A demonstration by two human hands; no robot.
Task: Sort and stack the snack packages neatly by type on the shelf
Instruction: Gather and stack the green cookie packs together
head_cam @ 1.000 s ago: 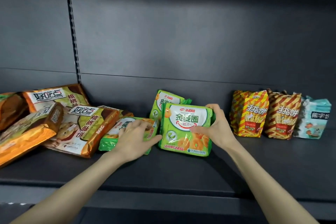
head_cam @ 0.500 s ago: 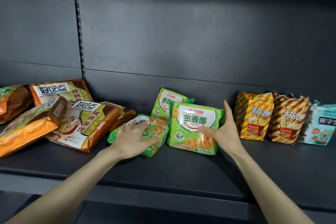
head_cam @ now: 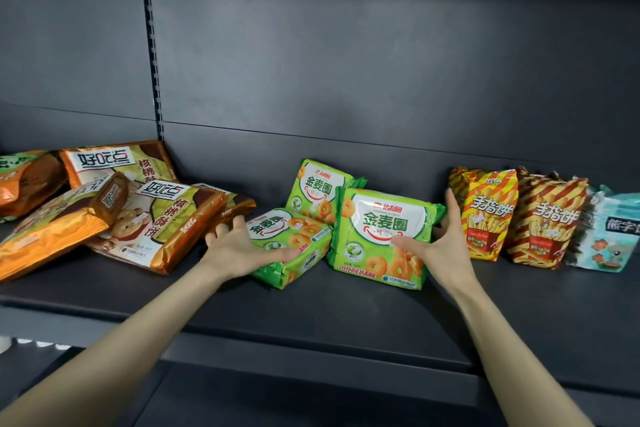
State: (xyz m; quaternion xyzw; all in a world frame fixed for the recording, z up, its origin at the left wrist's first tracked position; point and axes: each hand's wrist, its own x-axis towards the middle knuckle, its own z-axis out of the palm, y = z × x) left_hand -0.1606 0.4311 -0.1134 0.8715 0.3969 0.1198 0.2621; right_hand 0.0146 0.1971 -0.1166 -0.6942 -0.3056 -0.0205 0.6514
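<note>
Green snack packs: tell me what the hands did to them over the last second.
The right hand released its curled grip on the top corner of the front green pack; its fingers now lie straight along the pack's right edge. The left hand slid off the top of the lying green pack to its left end, fingers spread. The brown packs and striped packs stayed put.

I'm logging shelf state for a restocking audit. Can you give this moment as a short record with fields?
Surface: dark grey metal shelf
Left hand: rests on the flat-lying green plastic ring-biscuit pack, fingers spread
Right hand: steadies the upright green ring-biscuit pack, thumb on its front
Behind: third green pack stands near the back wall
Left side: orange-brown foil biscuit packs, loosely piled
Right side: two red-and-yellow striped bags and one pale teal bag, standing
</note>
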